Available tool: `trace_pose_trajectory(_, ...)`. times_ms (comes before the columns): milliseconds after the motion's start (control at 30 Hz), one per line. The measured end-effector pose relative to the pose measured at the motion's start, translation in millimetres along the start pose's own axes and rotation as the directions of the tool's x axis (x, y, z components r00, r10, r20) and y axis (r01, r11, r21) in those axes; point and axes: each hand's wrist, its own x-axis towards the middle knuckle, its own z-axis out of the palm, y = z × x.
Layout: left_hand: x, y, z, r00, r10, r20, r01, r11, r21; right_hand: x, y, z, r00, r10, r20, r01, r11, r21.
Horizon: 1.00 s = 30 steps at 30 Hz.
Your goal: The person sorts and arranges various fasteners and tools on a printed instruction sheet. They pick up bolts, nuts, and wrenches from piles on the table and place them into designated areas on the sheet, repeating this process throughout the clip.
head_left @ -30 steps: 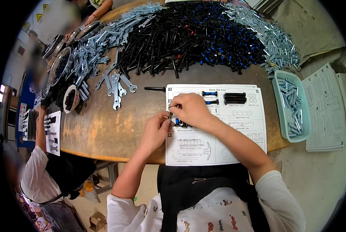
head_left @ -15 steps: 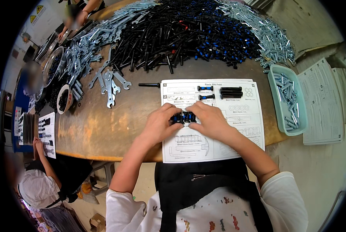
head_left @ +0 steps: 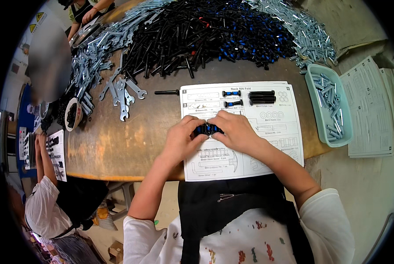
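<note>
Both hands are setting black-and-blue bolts (head_left: 208,129) on the parts sheet (head_left: 267,145).
Left hand (head_left: 181,138) and right hand (head_left: 233,131), each grip narrow, are pinching the cluster mid-sheet; three top slots filled, lower outlines empty; bolt pile (head_left: 205,35) across the table (head_left: 117,145).

Worn matt wooden table (head_left: 117,145), white paper sheet (head_left: 267,136), shiny metal wrenches (head_left: 122,94), matt black bolts (head_left: 205,35)

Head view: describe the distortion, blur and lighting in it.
Head view: fisheye bends the round table's edge and sheet, with a black rim around the frame; a person at upper left is blurred; the centre is sharp on both hands; light is even, with soft sheen on the wrenches.
</note>
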Motion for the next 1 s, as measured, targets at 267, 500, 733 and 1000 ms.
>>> trace_pose_trajectory(267, -4.9, -2.8, 3.6, 0.998, -0.023, -0.058, 0.024, 1.0, 0.013, 2.1, 9.7, 8.1, 0.998, -0.054, -0.009, 0.055, 0.995, 0.084)
trace_pose_trajectory(500, 3.1, 10.4, 7.2, 0.998, 0.018, -0.052, -0.016, 0.999, 0.033, -8.7, 8.6, 2.7, 0.989, -0.056, -0.137, 0.056, 0.998, 0.002)
trace_pose_trajectory(733, -10.0, -17.2, 11.9, 0.991, 0.081, -0.11, -0.079, 0.997, 0.018, -19.4, 13.1, -13.7, 0.992, -0.033, -0.124, 0.045, 0.995, 0.094)
trace_pose_trajectory(1000, -31.5, -46.2, -4.7, 0.868, -0.258, -0.423, 0.113, 0.934, -0.338, -125.4, 153.7, -183.5, 0.493, 0.555, -0.67, -0.796, 0.599, -0.089)
